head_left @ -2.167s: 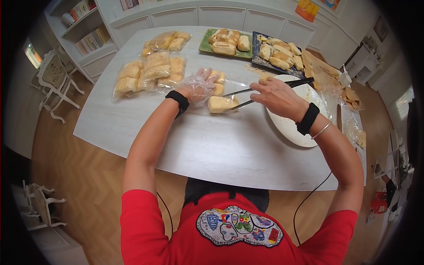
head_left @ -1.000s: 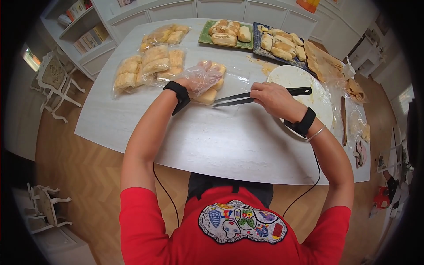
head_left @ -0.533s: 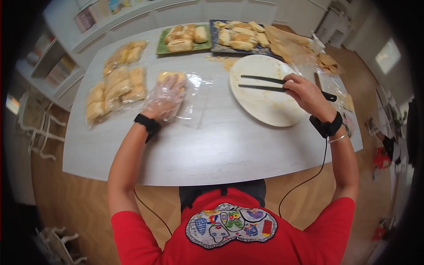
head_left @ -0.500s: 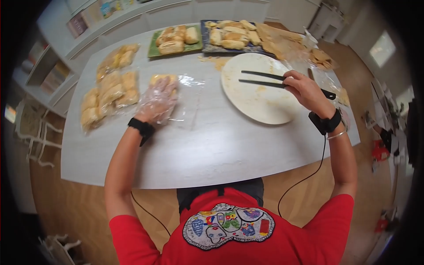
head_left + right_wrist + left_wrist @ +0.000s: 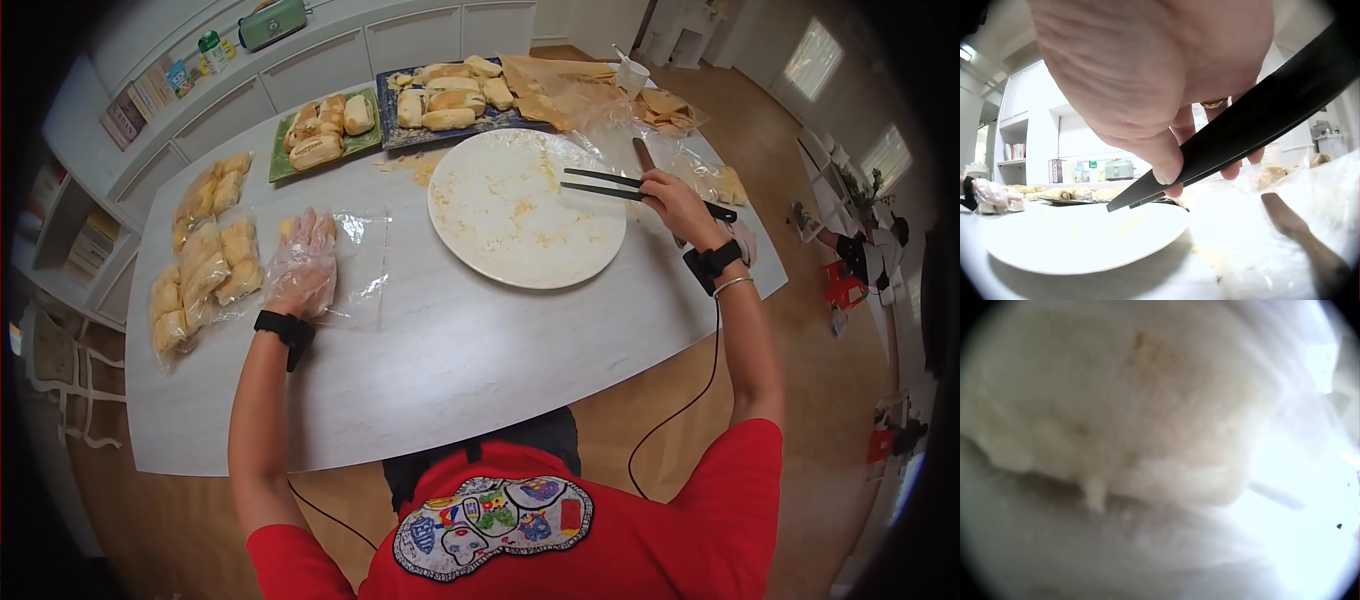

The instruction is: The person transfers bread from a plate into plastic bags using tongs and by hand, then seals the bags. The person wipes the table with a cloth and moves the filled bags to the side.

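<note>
Clad in clear plastic, my left hand (image 5: 303, 262) lies with straight fingers over bread (image 5: 288, 227) in a clear bag (image 5: 360, 265) whose flat part spreads to the right. Close up in the left wrist view, a pale piece of bread (image 5: 1179, 425) is blurred behind plastic; most of it is hidden by the hand in the head view. My right hand (image 5: 685, 208) grips black tongs (image 5: 600, 183), their arms apart and nothing between the tips. They hang over the right side of a large white plate (image 5: 500, 245) strewn with crumbs.
Several bagged breads (image 5: 205, 260) lie at the left. A green plate (image 5: 285, 170) and a dark blue tray (image 5: 395, 140) of rolls stand at the back, beside brown paper (image 5: 550, 85). Right of the white plate are a brown wooden utensil (image 5: 643, 153) and another plastic bag (image 5: 728, 185).
My right hand has drawn the tongs away from a piece of bread at the bag and over the white plate. My left hand has settled over the bagged bread. The head view has turned right.
</note>
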Motion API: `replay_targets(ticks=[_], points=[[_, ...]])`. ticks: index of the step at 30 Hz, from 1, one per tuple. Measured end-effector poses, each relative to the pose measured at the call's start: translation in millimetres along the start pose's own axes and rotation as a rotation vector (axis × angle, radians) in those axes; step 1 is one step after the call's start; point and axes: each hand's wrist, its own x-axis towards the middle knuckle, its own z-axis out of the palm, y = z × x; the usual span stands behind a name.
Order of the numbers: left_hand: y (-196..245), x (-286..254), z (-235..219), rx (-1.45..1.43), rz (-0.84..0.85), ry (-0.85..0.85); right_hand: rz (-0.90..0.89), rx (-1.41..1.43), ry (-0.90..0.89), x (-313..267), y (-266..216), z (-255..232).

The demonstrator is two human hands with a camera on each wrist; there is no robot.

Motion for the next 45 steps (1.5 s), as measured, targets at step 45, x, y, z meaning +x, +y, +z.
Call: replay_targets(ticks=[45], points=[[-24.9,-12.5,-11.5,-0.218,0.137,0.142,0.634,-0.105,0.279,-65.3,72.0,-17.4]])
